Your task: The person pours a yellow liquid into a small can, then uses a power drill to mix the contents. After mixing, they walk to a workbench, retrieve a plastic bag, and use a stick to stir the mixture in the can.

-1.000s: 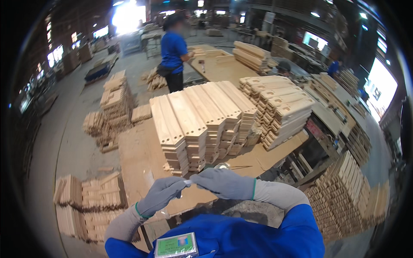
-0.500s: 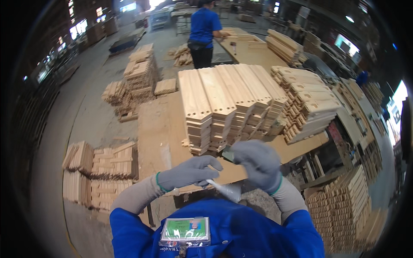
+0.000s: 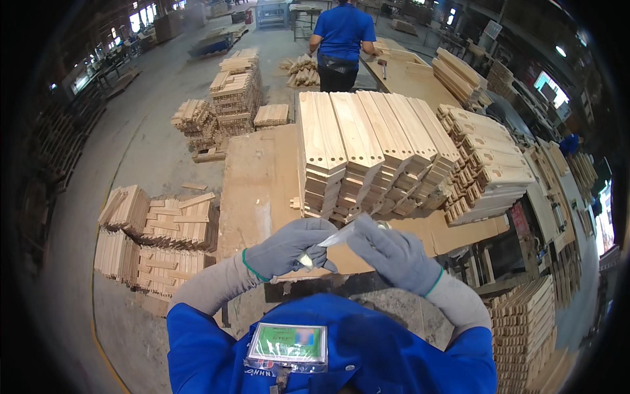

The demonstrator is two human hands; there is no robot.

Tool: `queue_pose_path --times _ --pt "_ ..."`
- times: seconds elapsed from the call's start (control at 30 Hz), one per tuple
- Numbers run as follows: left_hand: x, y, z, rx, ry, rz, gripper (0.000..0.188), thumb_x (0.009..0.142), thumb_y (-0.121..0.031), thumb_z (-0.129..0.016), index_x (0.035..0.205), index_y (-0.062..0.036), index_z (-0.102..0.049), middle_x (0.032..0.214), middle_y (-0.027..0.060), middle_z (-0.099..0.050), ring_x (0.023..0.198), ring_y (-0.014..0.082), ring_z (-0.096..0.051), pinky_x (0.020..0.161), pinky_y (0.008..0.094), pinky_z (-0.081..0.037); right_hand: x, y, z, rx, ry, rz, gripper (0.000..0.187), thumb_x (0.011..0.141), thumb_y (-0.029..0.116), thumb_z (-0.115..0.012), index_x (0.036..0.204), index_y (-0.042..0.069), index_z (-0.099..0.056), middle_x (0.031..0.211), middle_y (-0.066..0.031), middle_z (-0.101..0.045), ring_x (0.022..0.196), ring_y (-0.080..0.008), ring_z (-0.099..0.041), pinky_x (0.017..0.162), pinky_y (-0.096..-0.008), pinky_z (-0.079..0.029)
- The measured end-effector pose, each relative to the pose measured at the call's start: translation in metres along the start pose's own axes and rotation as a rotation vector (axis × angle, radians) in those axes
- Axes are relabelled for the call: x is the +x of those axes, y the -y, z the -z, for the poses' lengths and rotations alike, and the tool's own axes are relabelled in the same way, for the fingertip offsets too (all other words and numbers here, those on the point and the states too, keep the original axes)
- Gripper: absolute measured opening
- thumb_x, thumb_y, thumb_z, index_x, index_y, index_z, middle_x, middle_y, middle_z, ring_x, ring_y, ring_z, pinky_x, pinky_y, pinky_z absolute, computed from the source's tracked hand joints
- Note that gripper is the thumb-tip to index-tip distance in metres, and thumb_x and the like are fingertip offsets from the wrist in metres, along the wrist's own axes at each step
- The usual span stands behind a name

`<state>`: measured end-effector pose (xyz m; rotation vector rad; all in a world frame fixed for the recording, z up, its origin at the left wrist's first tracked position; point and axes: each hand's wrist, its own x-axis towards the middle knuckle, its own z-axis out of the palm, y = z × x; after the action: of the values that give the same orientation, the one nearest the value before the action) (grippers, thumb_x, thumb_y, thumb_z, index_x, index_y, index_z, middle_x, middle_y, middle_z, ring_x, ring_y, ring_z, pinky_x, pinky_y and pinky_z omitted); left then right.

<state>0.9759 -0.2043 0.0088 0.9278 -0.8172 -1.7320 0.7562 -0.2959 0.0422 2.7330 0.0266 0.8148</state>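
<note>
Both of my hands wear grey gloves with green cuffs and meet above the near edge of the board-topped table. My left hand (image 3: pixel 293 248) is closed round a whitish translucent strip (image 3: pixel 336 236), and a pale end of it shows below the fingers. The strip stretches across to my right hand (image 3: pixel 394 253), whose blurred fingers close on its other end; what the strip is made of I cannot tell. Just beyond my hands stands a stack of pale wooden boards (image 3: pixel 357 128) with drilled holes along their near ends.
Right of it sits a second stack of shaped wooden pieces (image 3: pixel 489 154). Bundled slats (image 3: pixel 174 220) lie at the left, more stacks (image 3: pixel 236 92) behind them. A person in blue (image 3: pixel 344 39) works at the far table (image 3: pixel 410 79). Another wood stack (image 3: pixel 525 328) stands at lower right.
My right hand has come down from beside the board stack, and the strip now runs between both hands instead of hanging from the left. The view has shifted, moving the stacks rightward.
</note>
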Motion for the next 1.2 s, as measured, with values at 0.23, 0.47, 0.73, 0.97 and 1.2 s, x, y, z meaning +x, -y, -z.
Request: queue_pose_path --times 0.23,0.47,0.73,0.97,1.2 --pt "-0.004 -0.004 -0.009 -0.021 0.011 0.101 0.020 0.089 -0.019 -0.054 0.096 -0.0010 -0.053 0.056 -0.0016 -0.043 0.050 0.0106 -0.049 0.069 0.0325 -0.052 0.005 -0.012 -0.015 0.223 -0.039 -0.074 0.039 0.075 0.010 -0.056 0.114 0.007 -0.055 0.123 -0.0140 -0.052 0.096 -0.0217 -0.060 0.071 -0.0294 -0.049" --pt "-0.004 -0.005 -0.008 0.001 0.067 0.099 0.020 0.090 -0.019 -0.054 0.095 0.0005 -0.053 0.060 0.0002 -0.047 0.052 0.0101 -0.051 0.062 0.0290 -0.051 0.011 -0.008 0.000 0.198 0.135 -0.012 0.040 0.077 0.010 -0.054 0.117 0.011 -0.054 0.108 -0.0047 -0.056 0.092 -0.0174 -0.060 0.070 -0.0282 -0.048" --pt "0.001 -0.007 -0.013 0.107 0.207 0.043 0.022 0.087 -0.018 -0.057 0.100 -0.0002 -0.052 0.077 0.0016 -0.053 0.058 0.0075 -0.054 0.068 0.0315 -0.054 0.021 -0.004 -0.003 0.497 -0.130 -0.351 0.027 0.077 0.006 -0.062 0.104 0.004 -0.060 0.086 -0.0080 -0.061 0.073 -0.0212 -0.062 0.059 -0.0312 -0.048" --pt "0.003 -0.002 -0.015 -0.075 -0.124 -0.276 0.033 0.087 -0.015 -0.056 0.115 0.0008 -0.052 0.075 0.0066 -0.061 0.059 0.0108 -0.058 0.061 0.0246 -0.050 0.008 0.026 -0.046 0.981 -0.352 -0.584 0.012 0.084 0.000 -0.057 0.095 -0.005 -0.060 0.084 -0.0119 -0.064 0.060 -0.0147 -0.062 0.054 -0.0237 -0.049" --pt "0.022 0.026 -0.016 0.248 -0.359 -0.611 0.022 0.086 -0.005 -0.052 0.104 0.0021 -0.061 0.087 0.0049 -0.060 0.071 0.0080 -0.055 0.063 0.0206 -0.045 0.024 0.038 -0.039 1.644 -0.349 -0.963 0.018 0.084 0.000 -0.060 0.100 -0.007 -0.057 0.088 -0.0105 -0.063 0.072 -0.0131 -0.063 0.062 -0.0219 -0.052"
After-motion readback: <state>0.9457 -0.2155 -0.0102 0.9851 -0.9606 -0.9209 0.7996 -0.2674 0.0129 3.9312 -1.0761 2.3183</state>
